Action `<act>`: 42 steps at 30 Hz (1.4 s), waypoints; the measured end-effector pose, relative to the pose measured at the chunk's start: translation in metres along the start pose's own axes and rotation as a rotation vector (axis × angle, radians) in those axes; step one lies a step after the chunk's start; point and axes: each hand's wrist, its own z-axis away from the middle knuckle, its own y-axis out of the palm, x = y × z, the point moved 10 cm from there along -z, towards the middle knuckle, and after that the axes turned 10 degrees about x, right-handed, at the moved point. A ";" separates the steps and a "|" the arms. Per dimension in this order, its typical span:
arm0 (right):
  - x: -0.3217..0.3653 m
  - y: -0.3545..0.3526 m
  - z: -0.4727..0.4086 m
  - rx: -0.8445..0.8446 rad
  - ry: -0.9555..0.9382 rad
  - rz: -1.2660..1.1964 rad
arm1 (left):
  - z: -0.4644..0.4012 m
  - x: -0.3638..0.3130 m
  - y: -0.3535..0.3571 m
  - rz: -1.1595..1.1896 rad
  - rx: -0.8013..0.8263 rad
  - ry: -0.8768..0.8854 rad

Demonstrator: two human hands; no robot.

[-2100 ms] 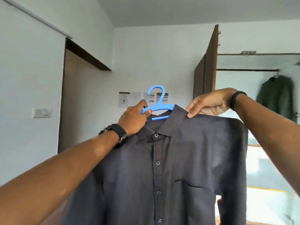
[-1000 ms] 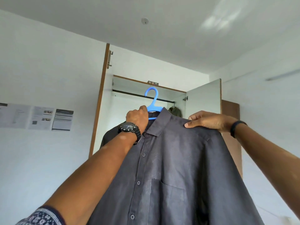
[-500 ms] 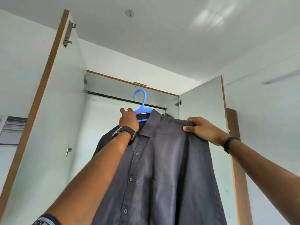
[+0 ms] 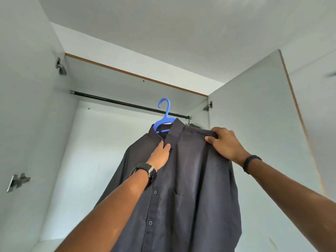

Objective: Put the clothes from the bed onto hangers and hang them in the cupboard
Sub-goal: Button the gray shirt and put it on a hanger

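Shirt: a dark grey button-up cotton shirt (image 4: 183, 179) with a chest pocket, draped on a blue plastic hanger (image 4: 164, 118), held up inside the open white cupboard (image 4: 112, 142).
Hanger: its hook is raised at the black metal rail (image 4: 116, 102); whether it rests on the rail cannot be told.
Left hand (image 4: 161, 155): lies at the shirt's placket just under the collar, thumb on the cloth; fingers hidden, grip unclear.
Right hand (image 4: 225, 144): fingers curled, pinching the shirt's shoulder seam.
Doors: the right cupboard door (image 4: 258, 124) stands open beside the shirt.
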 end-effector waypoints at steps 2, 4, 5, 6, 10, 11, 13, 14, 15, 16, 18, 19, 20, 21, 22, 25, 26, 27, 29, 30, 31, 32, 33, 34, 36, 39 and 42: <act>-0.032 0.016 -0.039 -0.009 0.005 -0.042 | -0.045 0.013 0.001 -0.044 -0.005 0.011; -0.062 0.029 -0.081 -0.044 0.013 -0.060 | -0.092 0.024 0.002 -0.067 -0.045 0.017; -0.076 0.035 -0.102 -0.062 0.017 -0.065 | -0.112 0.028 0.003 -0.077 -0.060 0.024; -0.087 0.041 -0.119 -0.080 0.020 -0.072 | -0.129 0.031 0.004 -0.081 -0.071 0.037; -0.134 0.073 -0.187 -0.159 0.022 -0.085 | -0.199 0.070 0.026 -0.186 -0.014 0.022; -0.144 0.080 -0.200 -0.177 0.025 -0.082 | -0.214 0.082 0.031 -0.230 0.015 0.004; -0.166 0.096 -0.227 -0.221 0.024 -0.075 | -0.244 0.104 0.041 -0.312 0.051 0.006; -0.177 0.104 -0.240 -0.243 0.018 -0.070 | -0.258 0.114 0.046 -0.338 0.063 0.022; -0.187 0.110 -0.251 -0.263 0.019 -0.071 | -0.272 0.124 0.050 -0.353 0.073 0.036; -0.197 0.115 -0.261 -0.286 0.020 -0.070 | -0.284 0.131 0.054 -0.364 0.079 0.051; -0.217 0.128 -0.278 -0.323 0.025 -0.064 | -0.309 0.151 0.065 -0.377 0.101 0.070; -0.228 0.137 -0.290 -0.338 0.029 -0.049 | -0.325 0.162 0.072 -0.379 0.115 0.084; -0.237 0.141 -0.299 -0.350 0.035 -0.041 | -0.338 0.170 0.075 -0.392 0.133 0.084; -0.248 0.150 -0.310 -0.349 0.052 -0.031 | -0.353 0.181 0.080 -0.391 0.157 0.078; -0.259 0.159 -0.329 -0.363 0.054 -0.013 | -0.373 0.191 0.083 -0.395 0.180 0.096; -0.287 0.174 -0.379 -0.408 0.075 0.034 | -0.434 0.215 0.083 -0.394 0.234 0.130; -0.295 0.179 -0.392 -0.415 0.084 0.035 | -0.450 0.221 0.080 -0.384 0.239 0.131; -0.305 0.185 -0.407 -0.422 0.091 0.030 | -0.469 0.230 0.079 -0.385 0.237 0.134; -0.324 0.194 -0.433 -0.448 0.096 0.014 | -0.498 0.247 0.081 -0.410 0.230 0.135; -0.332 0.198 -0.444 -0.459 0.095 0.004 | -0.511 0.256 0.084 -0.420 0.229 0.131; -0.338 0.200 -0.455 -0.465 0.093 -0.008 | -0.522 0.262 0.086 -0.416 0.231 0.126; -0.344 0.204 -0.467 -0.471 0.086 -0.011 | -0.534 0.269 0.089 -0.408 0.234 0.126; -0.348 0.207 -0.478 -0.477 0.080 -0.012 | -0.544 0.273 0.092 -0.395 0.238 0.131; -0.351 0.209 -0.488 -0.486 0.070 -0.008 | -0.553 0.277 0.095 -0.382 0.236 0.135; -0.356 0.213 -0.508 -0.495 0.056 0.000 | -0.570 0.280 0.095 -0.378 0.214 0.140; -0.371 0.221 -0.536 -0.491 0.048 -0.011 | -0.594 0.278 0.096 -0.418 0.165 0.162; -0.385 0.233 -0.561 -0.486 0.051 -0.016 | -0.613 0.275 0.096 -0.397 0.153 0.176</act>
